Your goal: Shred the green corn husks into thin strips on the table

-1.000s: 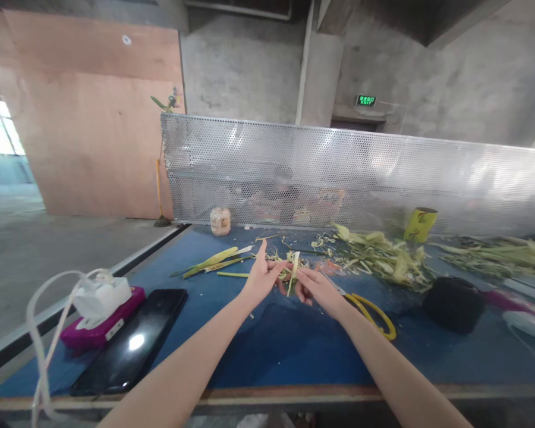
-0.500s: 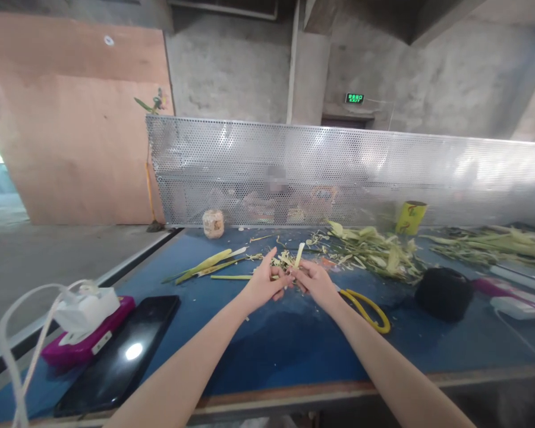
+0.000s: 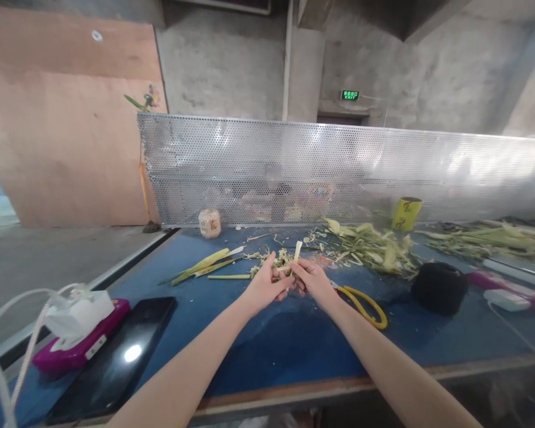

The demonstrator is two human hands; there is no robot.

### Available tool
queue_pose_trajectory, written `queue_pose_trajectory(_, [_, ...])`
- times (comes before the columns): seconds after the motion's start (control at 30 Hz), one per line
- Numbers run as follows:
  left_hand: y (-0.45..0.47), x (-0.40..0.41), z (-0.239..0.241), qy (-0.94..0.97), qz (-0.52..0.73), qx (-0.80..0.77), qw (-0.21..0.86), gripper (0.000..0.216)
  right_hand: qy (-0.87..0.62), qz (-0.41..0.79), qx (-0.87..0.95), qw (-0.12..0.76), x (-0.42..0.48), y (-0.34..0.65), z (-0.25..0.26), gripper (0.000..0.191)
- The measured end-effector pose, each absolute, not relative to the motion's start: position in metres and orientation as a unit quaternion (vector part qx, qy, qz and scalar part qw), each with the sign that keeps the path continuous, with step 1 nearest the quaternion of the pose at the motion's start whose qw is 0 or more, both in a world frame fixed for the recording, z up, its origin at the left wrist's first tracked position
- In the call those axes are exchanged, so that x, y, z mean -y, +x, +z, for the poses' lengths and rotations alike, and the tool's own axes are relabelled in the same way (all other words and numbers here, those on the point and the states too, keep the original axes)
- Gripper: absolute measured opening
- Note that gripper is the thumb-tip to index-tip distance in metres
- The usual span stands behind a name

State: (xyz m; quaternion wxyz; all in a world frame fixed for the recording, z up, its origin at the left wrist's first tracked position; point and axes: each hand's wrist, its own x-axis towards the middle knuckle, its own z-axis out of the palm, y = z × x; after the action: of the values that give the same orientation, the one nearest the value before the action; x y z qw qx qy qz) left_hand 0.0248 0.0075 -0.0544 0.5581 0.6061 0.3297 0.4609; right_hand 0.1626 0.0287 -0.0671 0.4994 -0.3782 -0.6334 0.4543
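In the middle of the head view my two hands meet above the blue table. My right hand (image 3: 314, 280) is closed, pinching a pale yellow-green leaf strip (image 3: 298, 252) that sticks up from its fingertips. My left hand (image 3: 267, 284) has its fingers curled and touching the right fingertips; what lies in its grip is largely hidden. Behind the hands lies a heap of pale curled scraps (image 3: 283, 258). Scissors with yellow handles (image 3: 381, 321) rest beside my right wrist. Long yellow-green stalks (image 3: 205, 261) lie left of the hands.
A pile of wilted leaves (image 3: 374, 246) lies at the back right, near a yellow can (image 3: 406, 214) and a black spool (image 3: 440, 288). A phone (image 3: 116, 356) and a purple power strip (image 3: 82, 353) occupy the left. A jar (image 3: 210, 223) stands before the perforated metal screen (image 3: 249, 166).
The whole view has shifted slightly, so things sit a little further left. My fingers have moved slightly around the strip, and the hands remain together.
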Motion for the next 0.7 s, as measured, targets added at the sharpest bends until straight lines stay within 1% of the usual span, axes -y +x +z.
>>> queue_pose_trajectory(0.1, [0.020, -0.010, -0.052, 0.627, 0.468, -0.360, 0.507, 0.091, -0.395, 0.426, 0.644, 0.499, -0.032, 0.167, -0.065, 0.037])
queue_pose_trajectory(0.17, [0.016, -0.010, -0.051, 0.647, 0.462, -0.374, 0.479, 0.089, -0.397, 0.370, 0.664, 0.515, -0.034, 0.170, -0.064, 0.033])
queue_pose_trajectory(0.23, [0.015, -0.009, -0.051, 0.674, 0.459, -0.382, 0.435, 0.087, -0.398, 0.340, 0.672, 0.524, -0.034, 0.172, -0.063, 0.028])
queue_pose_trajectory(0.3, [0.015, -0.009, -0.051, 0.691, 0.473, -0.388, 0.384, 0.089, -0.391, 0.348, 0.671, 0.525, -0.034, 0.172, -0.063, 0.027])
queue_pose_trajectory(0.37, [0.016, -0.008, -0.052, 0.692, 0.496, -0.385, 0.357, 0.093, -0.374, 0.371, 0.673, 0.519, -0.032, 0.171, -0.063, 0.026])
queue_pose_trajectory(0.43, [0.017, -0.008, -0.052, 0.684, 0.510, -0.369, 0.368, 0.095, -0.358, 0.382, 0.678, 0.516, -0.030, 0.170, -0.062, 0.024])
queue_pose_trajectory(0.6, [0.022, -0.008, -0.052, 0.627, 0.499, -0.337, 0.495, 0.090, -0.349, 0.402, 0.667, 0.521, -0.026, 0.168, -0.059, 0.024])
queue_pose_trajectory(0.7, [0.026, -0.008, -0.053, 0.573, 0.522, -0.328, 0.540, 0.091, -0.341, 0.429, 0.646, 0.532, -0.024, 0.167, -0.057, 0.024])
